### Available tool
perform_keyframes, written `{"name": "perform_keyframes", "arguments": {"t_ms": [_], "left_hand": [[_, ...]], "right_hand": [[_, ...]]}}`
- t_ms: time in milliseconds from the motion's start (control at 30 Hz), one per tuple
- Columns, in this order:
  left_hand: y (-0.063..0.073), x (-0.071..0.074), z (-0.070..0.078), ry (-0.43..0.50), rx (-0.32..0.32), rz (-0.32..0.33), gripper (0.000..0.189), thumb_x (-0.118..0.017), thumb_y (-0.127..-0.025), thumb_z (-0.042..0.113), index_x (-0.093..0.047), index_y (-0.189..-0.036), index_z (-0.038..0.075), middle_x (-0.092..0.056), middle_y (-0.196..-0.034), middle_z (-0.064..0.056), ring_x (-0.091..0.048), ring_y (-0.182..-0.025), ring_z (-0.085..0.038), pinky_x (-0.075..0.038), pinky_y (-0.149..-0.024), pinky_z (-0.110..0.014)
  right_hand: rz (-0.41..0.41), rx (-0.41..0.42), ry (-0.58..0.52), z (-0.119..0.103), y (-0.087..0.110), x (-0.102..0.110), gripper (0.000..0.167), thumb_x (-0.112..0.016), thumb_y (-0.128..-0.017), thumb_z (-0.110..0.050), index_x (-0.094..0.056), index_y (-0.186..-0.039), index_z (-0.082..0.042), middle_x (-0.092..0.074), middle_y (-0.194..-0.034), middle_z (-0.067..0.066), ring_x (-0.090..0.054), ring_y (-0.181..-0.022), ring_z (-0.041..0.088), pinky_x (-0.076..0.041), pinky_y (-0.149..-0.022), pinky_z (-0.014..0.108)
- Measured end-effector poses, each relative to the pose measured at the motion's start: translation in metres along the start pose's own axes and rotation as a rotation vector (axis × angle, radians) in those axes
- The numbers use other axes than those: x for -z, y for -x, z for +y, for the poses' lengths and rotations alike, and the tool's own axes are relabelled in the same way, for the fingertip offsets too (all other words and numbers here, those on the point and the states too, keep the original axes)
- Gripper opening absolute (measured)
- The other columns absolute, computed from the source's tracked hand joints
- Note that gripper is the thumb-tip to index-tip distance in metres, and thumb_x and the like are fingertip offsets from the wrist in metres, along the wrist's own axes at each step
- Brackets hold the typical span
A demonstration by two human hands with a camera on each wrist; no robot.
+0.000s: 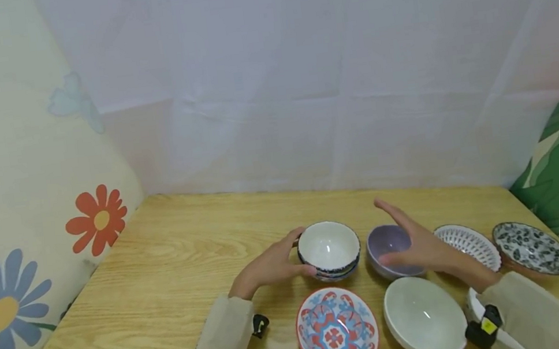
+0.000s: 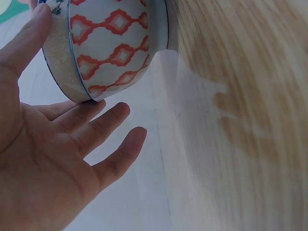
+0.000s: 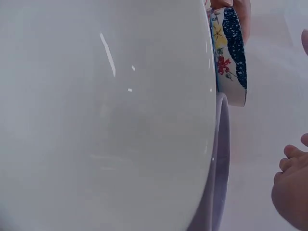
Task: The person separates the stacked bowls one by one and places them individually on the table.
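Near the middle of the table, my left hand [image 1: 277, 262] holds the side of two nested bowls, thumb at the front and fingers behind. The upper bowl [image 1: 329, 245] is white inside with a dark speckled rim; flowers show on its outside in the right wrist view. Beneath it, the lower bowl [image 2: 113, 38] bears red diamond shapes on white. My right hand [image 1: 416, 245] hovers over a purple bowl [image 1: 387, 240], thumb and fingers spread wide, holding nothing. The hand hides part of that bowl's right side.
In front stand a red-and-blue patterned bowl [image 1: 337, 330] and a large white bowl [image 1: 425, 319]. Farther right are a white bowl with dark dashes [image 1: 468, 244] and a black-and-white leaf-patterned bowl [image 1: 532, 248]. Another white dish [image 1: 476, 304] is partly under the right forearm.
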State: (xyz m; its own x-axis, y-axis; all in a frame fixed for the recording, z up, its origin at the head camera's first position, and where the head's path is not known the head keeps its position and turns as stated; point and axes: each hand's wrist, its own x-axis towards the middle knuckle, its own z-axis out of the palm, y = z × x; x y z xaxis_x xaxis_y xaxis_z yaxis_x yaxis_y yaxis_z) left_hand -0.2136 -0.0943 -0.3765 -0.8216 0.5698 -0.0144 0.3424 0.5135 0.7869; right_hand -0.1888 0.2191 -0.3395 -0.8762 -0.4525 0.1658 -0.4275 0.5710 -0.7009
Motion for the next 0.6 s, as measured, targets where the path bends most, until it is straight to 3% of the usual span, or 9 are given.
{"name": "perform_keyframes", "arguments": {"t_ms": [600], "left_hand": [[0.001,0.000,0.000,0.013,-0.006,-0.001,0.084,-0.075,-0.082,0.033,-0.028,-0.149,0.011,-0.042,-0.147,-0.013,-0.038,-0.137,-0.032,-0.031,-0.111,-0.054]], "right_hand": [[-0.094,-0.014,-0.018,0.002,-0.027,-0.040,0.109,-0.082,-0.073,-0.037,-0.013,-0.154,-0.013,-0.018,-0.157,0.020,-0.017,-0.141,0.047,-0.021,-0.108,0.068]]}}
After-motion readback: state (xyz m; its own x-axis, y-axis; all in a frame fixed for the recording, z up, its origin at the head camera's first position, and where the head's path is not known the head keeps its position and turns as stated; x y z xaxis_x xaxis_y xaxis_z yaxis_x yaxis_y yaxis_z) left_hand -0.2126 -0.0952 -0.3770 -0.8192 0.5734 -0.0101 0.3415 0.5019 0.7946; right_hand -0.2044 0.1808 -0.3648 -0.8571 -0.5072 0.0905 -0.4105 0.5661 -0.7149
